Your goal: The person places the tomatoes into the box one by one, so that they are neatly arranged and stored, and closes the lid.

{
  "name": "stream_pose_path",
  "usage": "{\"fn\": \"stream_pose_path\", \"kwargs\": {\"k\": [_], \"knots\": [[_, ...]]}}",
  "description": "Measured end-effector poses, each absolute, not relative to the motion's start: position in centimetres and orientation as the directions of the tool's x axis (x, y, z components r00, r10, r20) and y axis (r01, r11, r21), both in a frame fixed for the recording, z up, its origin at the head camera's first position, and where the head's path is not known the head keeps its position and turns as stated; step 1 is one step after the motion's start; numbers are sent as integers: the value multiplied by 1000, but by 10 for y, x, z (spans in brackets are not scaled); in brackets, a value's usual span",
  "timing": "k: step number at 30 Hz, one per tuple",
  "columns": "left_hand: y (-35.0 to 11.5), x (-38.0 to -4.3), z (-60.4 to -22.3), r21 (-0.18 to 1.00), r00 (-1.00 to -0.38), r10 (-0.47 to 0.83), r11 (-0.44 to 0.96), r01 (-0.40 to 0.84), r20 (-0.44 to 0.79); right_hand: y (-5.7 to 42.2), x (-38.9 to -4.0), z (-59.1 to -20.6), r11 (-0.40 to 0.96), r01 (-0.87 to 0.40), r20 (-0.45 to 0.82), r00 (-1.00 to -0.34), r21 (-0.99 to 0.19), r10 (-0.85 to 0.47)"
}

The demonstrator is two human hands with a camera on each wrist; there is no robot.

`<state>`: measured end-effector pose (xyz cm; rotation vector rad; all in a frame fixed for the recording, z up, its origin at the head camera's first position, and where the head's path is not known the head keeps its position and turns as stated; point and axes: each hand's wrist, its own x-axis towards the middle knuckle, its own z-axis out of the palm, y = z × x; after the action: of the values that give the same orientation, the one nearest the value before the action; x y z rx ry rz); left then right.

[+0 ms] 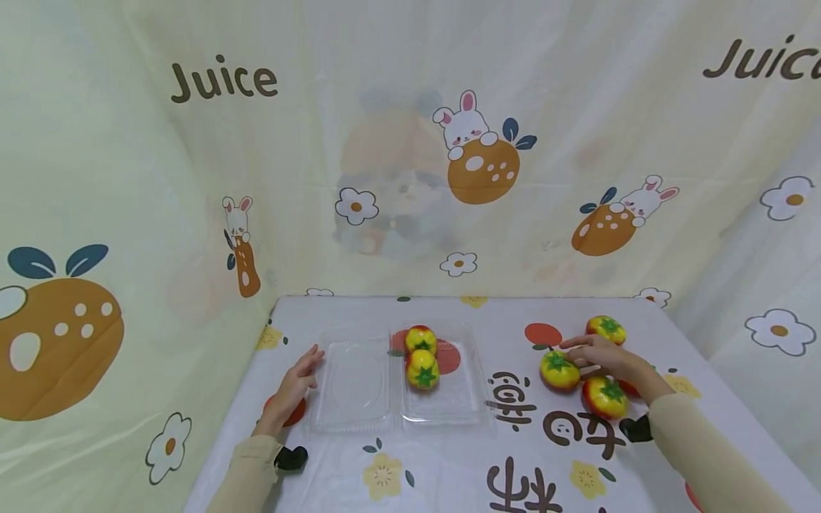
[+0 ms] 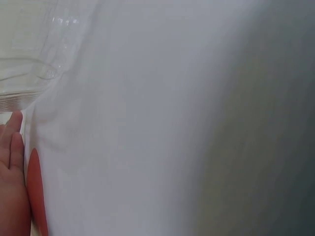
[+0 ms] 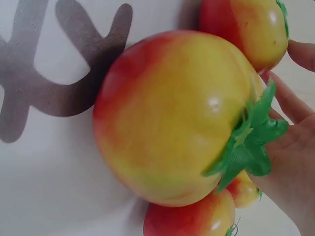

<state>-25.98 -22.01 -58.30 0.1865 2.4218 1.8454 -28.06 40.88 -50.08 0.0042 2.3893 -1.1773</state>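
My right hand [image 1: 603, 356] reaches over a group of yellow-and-red artificial tomatoes with green leafy tops. Its fingertips are at the nearest tomato [image 1: 560, 370], fingers fairly straight; whether they press on it is hard to tell. Below the palm sits another tomato [image 3: 172, 118], large in the right wrist view. A further tomato [image 1: 606, 329] lies behind the hand, and one more [image 3: 189, 219] is mostly hidden by the wrist in the head view. My left hand [image 1: 297, 385] lies with extended fingers beside the left edge of a clear plastic clamshell box [image 1: 442, 412], its lid folded out flat.
Two tomatoes, a rear one [image 1: 420, 340] and a front one [image 1: 423, 369], sit in the right half of the box. A white printed cloth [image 1: 359, 474] covers the table. Printed curtains [image 1: 398, 43] hang behind it and along both sides.
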Motion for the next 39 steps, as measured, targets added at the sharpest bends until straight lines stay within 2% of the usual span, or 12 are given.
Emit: {"fn": "stream_pose_path", "kwargs": {"k": [7,13,20,28,39], "knots": [[-220,-259,-582,967,-987,159,249,52,13,408,-281,-506,645,227,-435,-882,-730,-181],[-219,-261,-585,972,-987,159,229,52,16,407,-280,-506,648,198,-416,-886,-736,-202],[-219,-260,-583,970,-987,158,238,44,6,400,-280,-501,636,142,-361,-904,-759,-228],[-221,-258,-577,975,-984,178,217,48,9,387,-283,-491,613,129,-302,-934,-779,-188],[-219,-258,-576,976,-983,185,213,35,-5,363,-292,-481,603,44,-147,-981,-797,-123]]}}
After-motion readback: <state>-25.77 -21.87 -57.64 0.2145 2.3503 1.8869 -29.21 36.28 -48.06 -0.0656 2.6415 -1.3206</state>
